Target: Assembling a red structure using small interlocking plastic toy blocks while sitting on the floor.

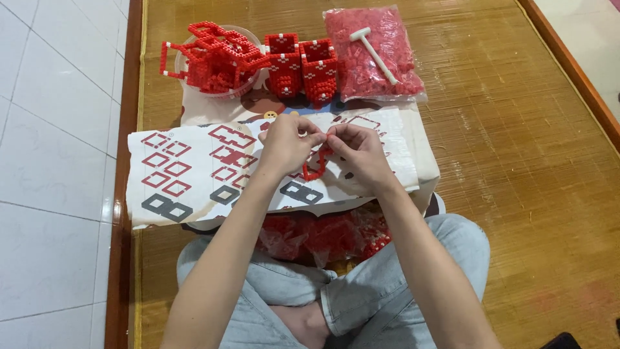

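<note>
My left hand [286, 143] and my right hand [359, 153] meet above a printed paper sheet [194, 171] and together pinch a small red strip of linked plastic pieces [318, 165]. The strip hangs down between the two hands, bent in an angled shape. The fingertips of both hands close on its upper end. Red and black square frame shapes are drawn on the sheet to the left of my hands.
Beyond the sheet stand red block-built boxes [302, 64] and a bowl with red frames [216, 59]. A clear bag of red pieces [373, 55] carries a white plastic hammer [374, 53]. Another bag of red pieces [323, 236] lies by my crossed legs. White tiles lie left.
</note>
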